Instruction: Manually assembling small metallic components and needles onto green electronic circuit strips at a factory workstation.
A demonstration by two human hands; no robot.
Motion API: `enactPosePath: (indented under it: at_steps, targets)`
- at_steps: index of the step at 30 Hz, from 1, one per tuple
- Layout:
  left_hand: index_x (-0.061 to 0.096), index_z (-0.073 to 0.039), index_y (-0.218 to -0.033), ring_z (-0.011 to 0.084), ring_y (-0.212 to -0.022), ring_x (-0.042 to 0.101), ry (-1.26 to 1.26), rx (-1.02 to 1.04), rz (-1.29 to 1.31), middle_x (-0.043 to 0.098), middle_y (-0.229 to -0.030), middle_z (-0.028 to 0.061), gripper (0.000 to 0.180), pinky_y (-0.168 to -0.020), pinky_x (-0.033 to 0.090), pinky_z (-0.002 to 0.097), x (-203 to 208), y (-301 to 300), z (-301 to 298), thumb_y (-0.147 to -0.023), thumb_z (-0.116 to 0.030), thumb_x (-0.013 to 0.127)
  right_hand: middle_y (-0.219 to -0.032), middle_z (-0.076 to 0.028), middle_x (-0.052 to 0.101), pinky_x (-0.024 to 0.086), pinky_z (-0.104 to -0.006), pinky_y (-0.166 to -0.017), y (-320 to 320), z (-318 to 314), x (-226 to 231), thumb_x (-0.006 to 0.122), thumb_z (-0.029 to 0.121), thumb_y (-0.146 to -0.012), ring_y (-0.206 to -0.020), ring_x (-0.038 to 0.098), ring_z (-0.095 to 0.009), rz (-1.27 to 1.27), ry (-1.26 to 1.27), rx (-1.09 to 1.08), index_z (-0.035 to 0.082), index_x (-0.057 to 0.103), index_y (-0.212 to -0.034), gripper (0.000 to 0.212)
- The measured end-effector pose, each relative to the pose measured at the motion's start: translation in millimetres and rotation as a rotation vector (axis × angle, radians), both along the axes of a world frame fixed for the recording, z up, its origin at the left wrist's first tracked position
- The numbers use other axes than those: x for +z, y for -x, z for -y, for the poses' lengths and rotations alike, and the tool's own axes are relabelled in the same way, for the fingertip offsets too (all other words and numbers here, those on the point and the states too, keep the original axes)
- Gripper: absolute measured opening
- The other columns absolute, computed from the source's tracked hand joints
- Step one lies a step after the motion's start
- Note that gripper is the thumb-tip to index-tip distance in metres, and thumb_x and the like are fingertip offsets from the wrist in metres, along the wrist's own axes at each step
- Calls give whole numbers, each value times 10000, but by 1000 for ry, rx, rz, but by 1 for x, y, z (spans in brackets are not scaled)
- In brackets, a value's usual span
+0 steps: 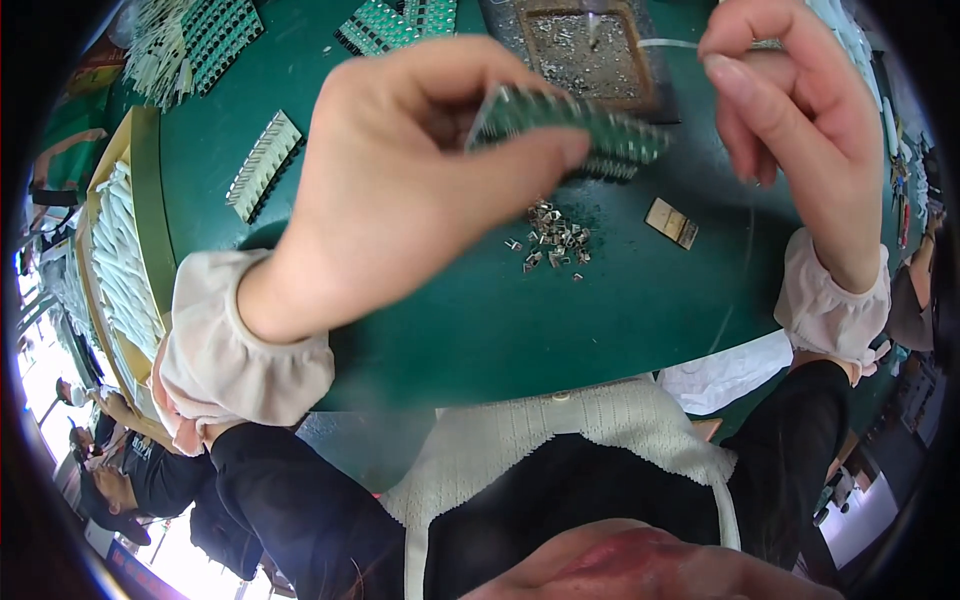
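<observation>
Above the green work surface, my left hand grips a green circuit board panel between thumb and fingers. The panel is tilted, with rows of small metal parts along its edges; motion blurs it slightly. To its right my right hand is raised, thumb and forefinger pinched together. A thin pale strand runs to these fingertips from the brown-framed tray; whether it is wire or cord I cannot tell. Small metal clips lie in a loose pile below the panel.
A small tan block sits right of the clips. Another board strip lies at left. More green panels and bundled white wires are at the far left. A yellow-edged box of white pieces stands at the left edge.
</observation>
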State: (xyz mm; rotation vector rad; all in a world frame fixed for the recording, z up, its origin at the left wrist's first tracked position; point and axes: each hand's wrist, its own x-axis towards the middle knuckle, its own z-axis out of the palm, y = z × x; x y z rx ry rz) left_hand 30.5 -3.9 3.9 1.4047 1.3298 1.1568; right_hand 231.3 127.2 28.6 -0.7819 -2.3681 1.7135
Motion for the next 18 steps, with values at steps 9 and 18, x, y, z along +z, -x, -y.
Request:
enactPosePath:
  at_steps: [9,18]
  targets:
    - [680,-37,-1105,131,-922,692,334,123,705,719,-1034,54,184,-853,584,301,-4,22,-12,-941,-117,653,-869,-46,614,461,-244,-640,21,7,14,734,29,-812,-769,593,-128,100,-218,31,24,643,-889,119]
    - [662,24,-1108,165,-888,687,574,189,947,717,-1054,116,179,-832,566,289,19,12,-16,-954,-63,631,-843,-77,630,472,-280,-643,26,9,16,729,43,-801,-756,612,-173,203,-454,31,18,654,-872,106]
